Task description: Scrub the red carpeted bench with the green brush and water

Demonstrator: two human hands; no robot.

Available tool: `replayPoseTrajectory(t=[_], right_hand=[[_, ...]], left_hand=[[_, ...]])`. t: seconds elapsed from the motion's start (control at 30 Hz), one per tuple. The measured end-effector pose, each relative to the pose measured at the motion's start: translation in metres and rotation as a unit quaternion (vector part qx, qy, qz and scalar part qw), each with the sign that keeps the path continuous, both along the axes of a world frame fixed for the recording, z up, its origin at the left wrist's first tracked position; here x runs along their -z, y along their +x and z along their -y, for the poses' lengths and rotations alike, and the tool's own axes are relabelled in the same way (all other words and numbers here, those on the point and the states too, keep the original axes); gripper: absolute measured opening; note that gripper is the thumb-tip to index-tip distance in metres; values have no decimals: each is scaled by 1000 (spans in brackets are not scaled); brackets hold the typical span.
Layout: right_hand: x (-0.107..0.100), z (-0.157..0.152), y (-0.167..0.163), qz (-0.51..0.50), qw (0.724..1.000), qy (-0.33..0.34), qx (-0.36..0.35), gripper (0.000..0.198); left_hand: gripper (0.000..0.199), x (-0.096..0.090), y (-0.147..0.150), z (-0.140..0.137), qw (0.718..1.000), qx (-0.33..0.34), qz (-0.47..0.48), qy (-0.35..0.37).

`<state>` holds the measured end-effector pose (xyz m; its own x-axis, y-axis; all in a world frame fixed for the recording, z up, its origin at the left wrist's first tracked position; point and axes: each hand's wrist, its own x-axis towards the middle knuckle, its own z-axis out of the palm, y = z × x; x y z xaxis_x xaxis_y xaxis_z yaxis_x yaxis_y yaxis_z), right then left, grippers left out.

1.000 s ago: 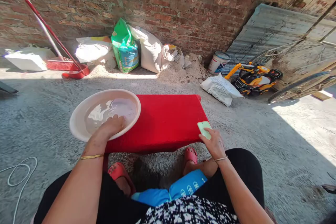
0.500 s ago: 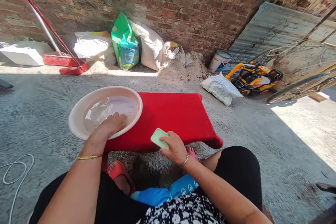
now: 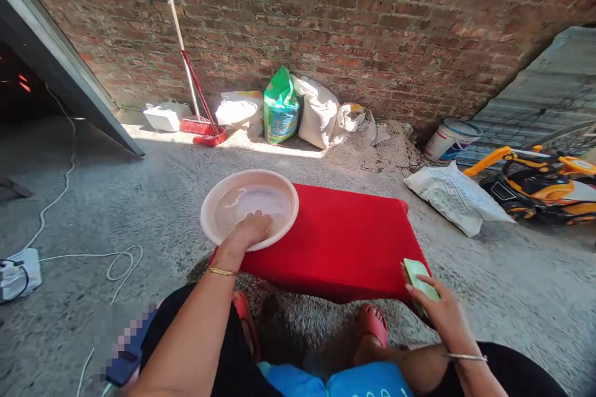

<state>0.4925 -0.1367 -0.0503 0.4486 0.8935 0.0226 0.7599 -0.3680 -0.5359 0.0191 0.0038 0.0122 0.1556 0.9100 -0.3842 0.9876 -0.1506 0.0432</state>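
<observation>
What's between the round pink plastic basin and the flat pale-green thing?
Flat red cloth stretches between the basin and green thing in the head view.

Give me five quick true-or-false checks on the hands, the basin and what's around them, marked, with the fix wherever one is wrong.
1. The left hand reaches into the basin. True.
2. The right hand holds nothing. False: its fingers grip a pale green brush.
3. There is water in the basin. True.
4. The basin sits at the right end of the red cloth. False: it sits at the left end, and the brush is by the right end.
5. A green and blue bag stands near the brick wall. True.
</observation>
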Motion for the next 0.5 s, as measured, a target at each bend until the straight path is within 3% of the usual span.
replayPoseTrajectory(t=[0.13,0.3,0.4,0.5], right_hand=[[-12,-65,-112,-102,992,-20,-67,49],[-22,-133,-239,-99,986,4,-132,49],[-20,-148,-281,-55,978,-23,-200,48],[-13,-150,-278,8,969,-21,-247,49]], left_hand=[[37,5,-2,1,1000,-1,14,5],[37,-2,0,0,1000,-6,18,-21],[37,-7,0,0,999,-8,15,-30],[37,-8,-1,-2,1000,-5,4,-26]])
